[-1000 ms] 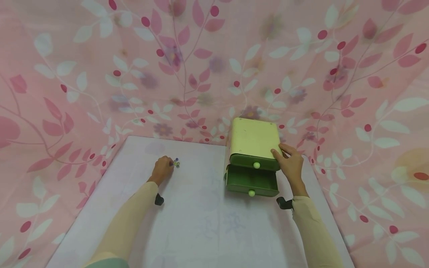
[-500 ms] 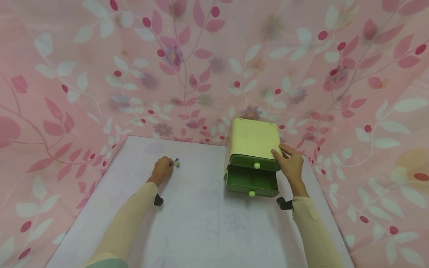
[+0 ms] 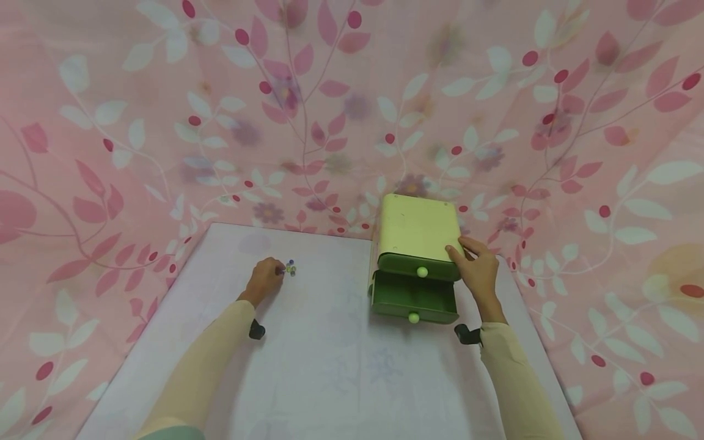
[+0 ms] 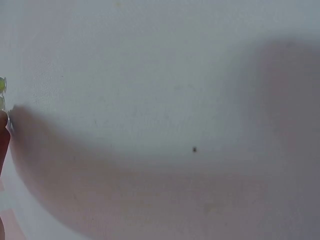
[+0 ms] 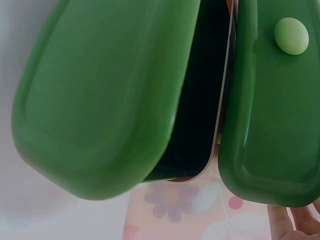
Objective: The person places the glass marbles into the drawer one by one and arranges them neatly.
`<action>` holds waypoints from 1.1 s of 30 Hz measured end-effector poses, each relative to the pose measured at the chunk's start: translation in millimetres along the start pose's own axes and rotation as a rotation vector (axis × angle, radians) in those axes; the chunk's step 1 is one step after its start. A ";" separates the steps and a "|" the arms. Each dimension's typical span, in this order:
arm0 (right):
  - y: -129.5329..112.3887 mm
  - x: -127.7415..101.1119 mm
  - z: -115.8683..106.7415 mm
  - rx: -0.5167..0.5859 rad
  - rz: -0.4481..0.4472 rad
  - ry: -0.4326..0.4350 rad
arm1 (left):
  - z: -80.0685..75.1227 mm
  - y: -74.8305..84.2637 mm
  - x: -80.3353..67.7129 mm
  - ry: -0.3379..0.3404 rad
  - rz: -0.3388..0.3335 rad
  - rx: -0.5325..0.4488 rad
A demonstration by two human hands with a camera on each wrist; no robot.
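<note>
My left hand (image 3: 265, 281), fingers curled and thumb side toward the marbles, pinches a small dark glass marble at its fingertips. Right beside them lies a tight cluster of several glass marbles (image 3: 290, 269), clear with blue and green-yellow tints. The left wrist view catches only a fingertip (image 4: 3, 120) and a bit of yellow-green marble (image 4: 2, 85) at its left edge. On the right, my right hand (image 3: 480, 269) holds the side of a small drawer cabinet (image 3: 420, 226), thumb on its pale yellow-green top. The lower green drawer (image 3: 414, 299) is pulled out; the upper drawer (image 3: 401, 263) is closed.
Both drawers have round light-green knobs, such as the lower knob (image 3: 414, 318). The cabinet stands near the back edge of the white-covered table (image 3: 330, 366), in front of pink floral cloth (image 3: 330, 122) that also rises at both sides.
The left wrist and forearm have shifted slightly left and turned a little, with the fingertips staying by the marbles. The right hand and cabinet look unchanged.
</note>
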State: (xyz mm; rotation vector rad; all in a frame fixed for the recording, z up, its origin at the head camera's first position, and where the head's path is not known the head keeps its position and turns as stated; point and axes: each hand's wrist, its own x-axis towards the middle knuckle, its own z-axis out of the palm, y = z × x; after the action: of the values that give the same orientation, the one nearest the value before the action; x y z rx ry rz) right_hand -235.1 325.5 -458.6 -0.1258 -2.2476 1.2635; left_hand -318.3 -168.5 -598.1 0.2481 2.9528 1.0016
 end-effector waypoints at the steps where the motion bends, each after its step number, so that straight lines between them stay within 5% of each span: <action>1: 0.1 -0.1 -0.1 0.000 0.003 0.000 | 0.5 0.2 -0.4 0.004 0.008 -0.005; 33: -2.3 -0.7 -0.6 -0.008 0.012 -0.005 | 12.2 23.9 9.9 0.092 0.263 -0.111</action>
State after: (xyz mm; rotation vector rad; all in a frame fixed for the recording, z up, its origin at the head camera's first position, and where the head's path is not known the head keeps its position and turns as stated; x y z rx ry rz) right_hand -233.8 324.3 -456.8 -0.1400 -2.2591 1.2626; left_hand -323.9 -140.9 -592.9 0.6178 2.9870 1.2320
